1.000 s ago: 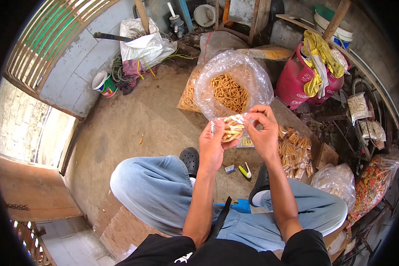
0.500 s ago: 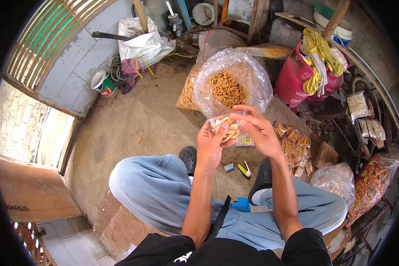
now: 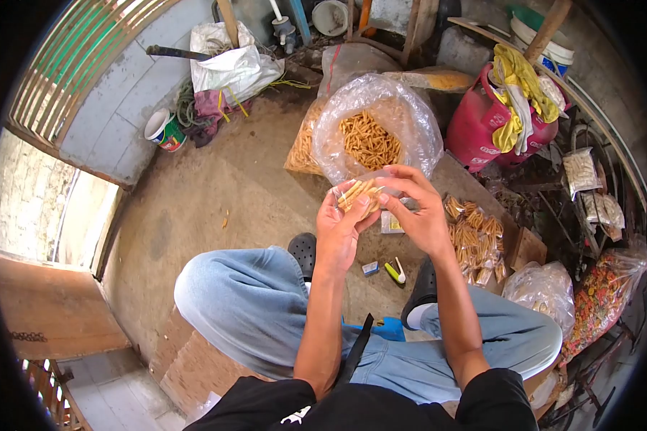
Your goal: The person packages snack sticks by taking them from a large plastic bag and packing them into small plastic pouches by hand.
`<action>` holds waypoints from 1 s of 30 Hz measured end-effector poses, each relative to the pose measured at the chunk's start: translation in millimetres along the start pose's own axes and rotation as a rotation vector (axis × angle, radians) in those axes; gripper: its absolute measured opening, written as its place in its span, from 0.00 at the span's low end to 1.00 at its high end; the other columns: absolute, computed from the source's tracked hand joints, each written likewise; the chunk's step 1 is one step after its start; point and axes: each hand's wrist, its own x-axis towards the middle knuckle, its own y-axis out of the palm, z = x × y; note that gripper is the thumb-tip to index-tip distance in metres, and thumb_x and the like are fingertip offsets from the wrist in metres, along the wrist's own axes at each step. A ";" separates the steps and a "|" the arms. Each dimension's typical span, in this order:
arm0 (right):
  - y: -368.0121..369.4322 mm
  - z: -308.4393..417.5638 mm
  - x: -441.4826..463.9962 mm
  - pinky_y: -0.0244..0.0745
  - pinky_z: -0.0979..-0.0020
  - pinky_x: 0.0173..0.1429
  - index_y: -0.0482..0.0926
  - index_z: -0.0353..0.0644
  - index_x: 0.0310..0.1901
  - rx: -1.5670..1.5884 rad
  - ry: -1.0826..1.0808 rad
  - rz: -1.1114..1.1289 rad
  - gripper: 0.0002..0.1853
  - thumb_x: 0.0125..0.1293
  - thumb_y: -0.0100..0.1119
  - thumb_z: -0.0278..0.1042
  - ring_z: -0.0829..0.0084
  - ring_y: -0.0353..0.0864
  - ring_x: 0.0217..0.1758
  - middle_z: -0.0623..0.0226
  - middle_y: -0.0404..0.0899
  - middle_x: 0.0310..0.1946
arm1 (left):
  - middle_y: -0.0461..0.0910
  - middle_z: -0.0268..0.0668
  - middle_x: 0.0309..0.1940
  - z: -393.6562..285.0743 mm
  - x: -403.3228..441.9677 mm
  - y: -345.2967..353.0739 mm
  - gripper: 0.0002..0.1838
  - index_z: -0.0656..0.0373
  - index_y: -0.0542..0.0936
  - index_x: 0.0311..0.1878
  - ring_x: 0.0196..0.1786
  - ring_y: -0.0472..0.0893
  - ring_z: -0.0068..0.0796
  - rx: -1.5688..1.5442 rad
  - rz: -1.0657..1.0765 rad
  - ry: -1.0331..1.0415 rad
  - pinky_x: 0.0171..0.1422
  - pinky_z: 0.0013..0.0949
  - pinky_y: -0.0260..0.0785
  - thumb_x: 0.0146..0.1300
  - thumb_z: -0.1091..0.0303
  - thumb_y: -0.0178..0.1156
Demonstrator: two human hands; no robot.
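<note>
A small clear plastic bag of snack sticks (image 3: pixel 359 195) is held up in front of me. My left hand (image 3: pixel 341 228) is closed around its lower left side, thumb across the front. My right hand (image 3: pixel 415 208) pinches the bag's right end between thumb and fingers. Just beyond stands a large open clear sack (image 3: pixel 417 136) with loose brown snack sticks (image 3: pixel 370 141) inside. Filled small packs (image 3: pixel 476 241) lie to the right of my right hand. Below the hands, a green stapler (image 3: pixel 394 272) and a small blue box (image 3: pixel 370 269) rest on the floor.
Pink gas cylinders (image 3: pixel 474 126) draped with a yellow cloth (image 3: pixel 512 90) stand at the back right. A large bag of colourful snacks (image 3: pixel 600 302) leans at the right edge. A white sack (image 3: pixel 233 72) and a paint bucket (image 3: pixel 167 131) are at the back left.
My right fingers have closed in on the bag's right end. The bag has turned slightly, so the sticks show lying more lengthwise.
</note>
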 end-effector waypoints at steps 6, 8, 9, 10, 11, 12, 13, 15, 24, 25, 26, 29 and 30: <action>4.3 -5.6 0.8 0.71 0.66 0.57 0.83 0.44 0.47 -0.328 -0.206 0.028 0.12 0.61 0.62 0.29 0.64 0.77 0.54 0.61 0.75 0.54 | 0.78 0.41 0.49 0.6 4.0 -7.6 0.18 0.59 0.69 0.55 0.49 0.82 0.30 0.040 -0.057 0.014 0.52 0.34 0.79 0.64 0.74 0.60; 3.8 -6.7 0.8 0.71 0.67 0.57 0.83 0.44 0.48 -0.354 -0.214 0.054 0.12 0.62 0.62 0.30 0.65 0.77 0.53 0.63 0.75 0.54 | 0.78 0.41 0.51 0.5 5.5 -14.4 0.21 0.60 0.67 0.56 0.49 0.81 0.29 -0.048 -0.088 -0.014 0.52 0.34 0.78 0.62 0.75 0.61; 2.0 -8.3 2.0 0.71 0.68 0.57 0.83 0.44 0.48 -0.205 -0.163 0.042 0.12 0.62 0.62 0.30 0.67 0.77 0.53 0.63 0.76 0.54 | 0.78 0.41 0.51 1.6 7.5 -19.4 0.21 0.60 0.67 0.56 0.49 0.81 0.29 -0.047 -0.088 -0.017 0.52 0.34 0.78 0.62 0.75 0.61; -0.1 -10.4 4.0 0.71 0.69 0.57 0.82 0.43 0.49 -0.056 -0.112 0.031 0.12 0.63 0.61 0.31 0.69 0.77 0.52 0.63 0.76 0.54 | 0.78 0.41 0.51 3.2 10.5 -25.0 0.20 0.60 0.67 0.56 0.49 0.81 0.30 -0.084 -0.099 -0.014 0.52 0.33 0.78 0.62 0.74 0.61; -3.2 -14.1 7.0 0.71 0.69 0.57 0.82 0.43 0.49 -0.056 -0.108 0.033 0.12 0.63 0.61 0.31 0.69 0.77 0.52 0.63 0.76 0.54 | 0.78 0.42 0.51 3.8 12.8 -29.9 0.20 0.60 0.67 0.56 0.50 0.81 0.31 -0.121 -0.112 -0.011 0.52 0.32 0.79 0.63 0.74 0.61; -7.7 -20.1 10.6 0.71 0.69 0.56 0.82 0.43 0.49 -0.006 -0.004 -0.073 0.12 0.64 0.59 0.31 0.70 0.77 0.52 0.62 0.77 0.52 | 0.78 0.42 0.51 3.3 13.8 -33.6 0.20 0.60 0.67 0.56 0.50 0.81 0.31 -0.123 -0.120 -0.013 0.52 0.32 0.79 0.63 0.74 0.61; -13.0 -27.2 14.2 0.71 0.70 0.55 0.82 0.42 0.48 0.042 0.099 -0.180 0.12 0.65 0.58 0.30 0.70 0.78 0.51 0.61 0.79 0.50 | 0.78 0.43 0.51 2.7 15.0 -36.7 0.19 0.60 0.68 0.55 0.50 0.81 0.32 -0.139 -0.114 -0.008 0.52 0.32 0.79 0.63 0.74 0.61; -25.4 -49.8 21.8 0.71 0.70 0.54 0.82 0.41 0.48 -0.032 0.180 -0.228 0.11 0.65 0.57 0.30 0.71 0.78 0.50 0.61 0.81 0.46 | 0.78 0.43 0.51 2.5 18.0 -43.1 0.18 0.60 0.69 0.54 0.51 0.81 0.33 -0.158 -0.110 -0.003 0.53 0.32 0.79 0.63 0.74 0.61; -20.1 -200.8 46.6 0.73 0.66 0.52 0.80 0.35 0.46 -0.420 0.313 -0.137 0.13 0.62 0.53 0.29 0.60 0.82 0.46 0.52 0.82 0.41 | 0.78 0.45 0.52 15.0 28.2 -58.6 0.15 0.58 0.72 0.53 0.53 0.80 0.37 -0.315 -0.106 -0.093 0.55 0.38 0.79 0.64 0.74 0.59; -15.7 -209.7 51.7 0.73 0.64 0.52 0.80 0.35 0.45 -0.498 0.299 -0.095 0.13 0.61 0.52 0.28 0.56 0.81 0.47 0.49 0.82 0.41 | 0.78 0.45 0.52 16.6 29.1 -60.1 0.15 0.57 0.71 0.53 0.53 0.80 0.37 -0.307 -0.120 -0.107 0.56 0.38 0.79 0.64 0.74 0.59; -11.8 -218.6 56.2 0.73 0.60 0.53 0.81 0.35 0.43 -0.506 0.317 -0.064 0.12 0.59 0.52 0.26 0.51 0.80 0.47 0.47 0.81 0.41 | 0.78 0.44 0.52 18.2 29.5 -61.5 0.16 0.57 0.71 0.54 0.53 0.80 0.37 -0.300 -0.135 -0.123 0.56 0.38 0.79 0.64 0.74 0.59; -3.7 -249.9 71.8 0.73 0.58 0.53 0.81 0.36 0.43 -0.660 0.308 0.022 0.13 0.57 0.52 0.24 0.50 0.80 0.46 0.47 0.80 0.40 | 0.78 0.43 0.52 19.9 32.2 -62.0 0.17 0.57 0.70 0.54 0.53 0.80 0.36 -0.291 -0.165 -0.146 0.55 0.37 0.79 0.63 0.73 0.60; -1.5 -251.3 78.7 0.73 0.58 0.53 0.81 0.36 0.43 -0.658 0.307 0.030 0.13 0.57 0.52 0.24 0.50 0.80 0.46 0.47 0.80 0.40 | 0.78 0.43 0.52 20.8 32.7 -63.1 0.17 0.57 0.70 0.54 0.53 0.80 0.36 -0.292 -0.172 -0.142 0.55 0.37 0.79 0.63 0.73 0.60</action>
